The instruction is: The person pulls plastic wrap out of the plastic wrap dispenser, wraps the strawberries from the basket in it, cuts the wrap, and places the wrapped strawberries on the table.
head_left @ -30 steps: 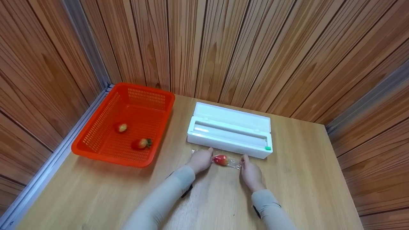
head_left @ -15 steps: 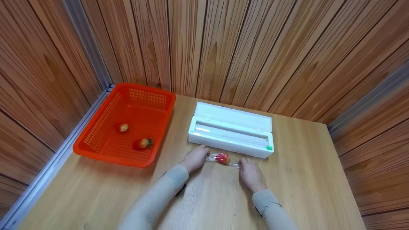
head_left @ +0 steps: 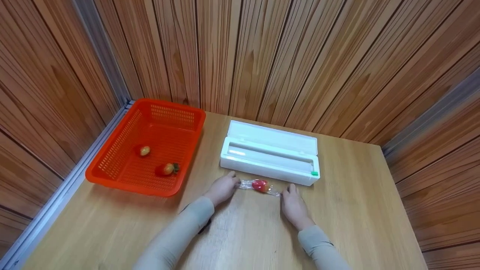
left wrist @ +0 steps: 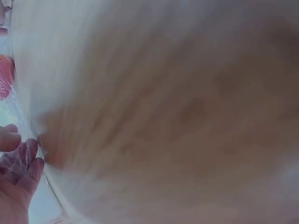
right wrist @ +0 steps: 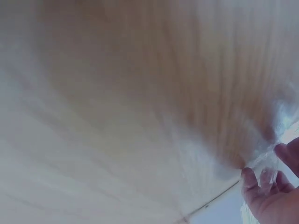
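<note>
A red strawberry [head_left: 259,185] lies in clear plastic wrap [head_left: 246,184] on the table, in front of the white box. The wrap is gathered into a narrow strip on both sides of it. My left hand [head_left: 222,188] holds the strip's left end; in the left wrist view, film shows between the thumb and curled fingers [left wrist: 33,163]. At the other end, my right hand [head_left: 294,205] pinches the film, which also appears between thumb and fingers in the right wrist view. Only an edge of the strawberry [left wrist: 5,77] enters the left wrist view.
Behind the hands stands a white wrap dispenser box [head_left: 268,170], lid raised, with a roll inside and a green slider [head_left: 314,173] at its right end. An orange basket [head_left: 140,190] at the left contains two strawberries. Wood-patterned walls enclose the table.
My left hand has moved left and slightly toward me, so more of the wrap's left end shows. The right hand has barely shifted. The strawberry stays in about the same place.
</note>
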The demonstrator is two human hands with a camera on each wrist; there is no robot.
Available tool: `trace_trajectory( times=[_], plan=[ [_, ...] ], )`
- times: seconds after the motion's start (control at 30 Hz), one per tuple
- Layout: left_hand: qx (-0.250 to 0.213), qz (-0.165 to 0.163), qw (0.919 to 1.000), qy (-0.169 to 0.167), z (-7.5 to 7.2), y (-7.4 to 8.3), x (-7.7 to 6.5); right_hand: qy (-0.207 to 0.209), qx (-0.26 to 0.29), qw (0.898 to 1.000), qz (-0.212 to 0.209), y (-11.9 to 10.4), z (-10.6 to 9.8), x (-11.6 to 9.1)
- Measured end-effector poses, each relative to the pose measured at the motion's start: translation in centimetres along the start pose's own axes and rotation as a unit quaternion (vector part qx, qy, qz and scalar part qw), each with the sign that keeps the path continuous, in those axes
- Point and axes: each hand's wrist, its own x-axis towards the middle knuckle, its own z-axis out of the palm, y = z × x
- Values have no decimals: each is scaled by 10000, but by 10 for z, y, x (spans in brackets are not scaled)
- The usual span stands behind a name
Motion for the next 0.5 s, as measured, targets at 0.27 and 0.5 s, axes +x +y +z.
trace_trajectory(
  times=[0.27,0.5],
  plan=[
    [435,-640,9970,-5,3,-4,-3,-657,-214,9975,136,4,-4,-6],
    [412,-1135,9927,-12,6,-4,-3,-677,295,9968,294,13,-6,-11]
  ],
)
